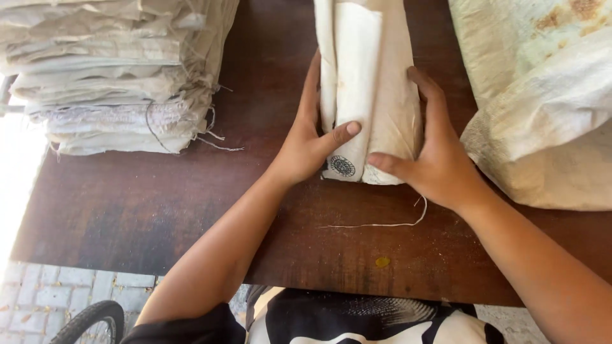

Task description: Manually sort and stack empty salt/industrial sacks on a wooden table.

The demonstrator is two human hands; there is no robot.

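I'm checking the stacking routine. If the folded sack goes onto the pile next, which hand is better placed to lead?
Probably the left hand: it grips the folded sack on the side facing the pile of sacks, with bare table between. The right hand holds the far side.

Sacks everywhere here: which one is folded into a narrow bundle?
The folded sack at centre, clasped between left hand and right hand; the others lie stacked or loose.

Round dark stamp (342, 166) on folded white sack (366, 83)
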